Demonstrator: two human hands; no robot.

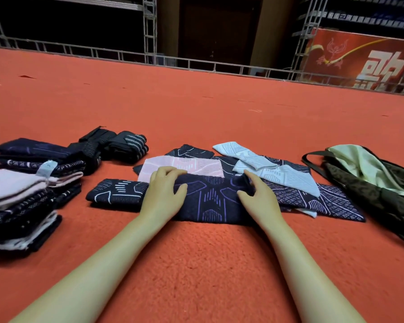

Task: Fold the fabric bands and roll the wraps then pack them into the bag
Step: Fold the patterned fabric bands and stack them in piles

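A dark navy fabric band with purple line patterns point(210, 201) lies flat on the red carpet in front of me. My left hand point(165, 192) rests on its left part with fingers curled over the far edge. My right hand point(258, 194) pinches a raised bit of the band's upper right edge. Around it lie a pink band point(196, 165), a light blue band point(266, 170), and navy bands with white patterns point(117, 193). A stack of folded bands point(21, 201) stands at the left. Rolled black wraps point(117, 145) sit behind the stack. The dark green bag point(371, 180) lies open at the right.
The red carpet point(196, 264) stretches far ahead to a metal truss railing point(149, 54). A red banner point(359, 59) stands at the back right behind the railing.
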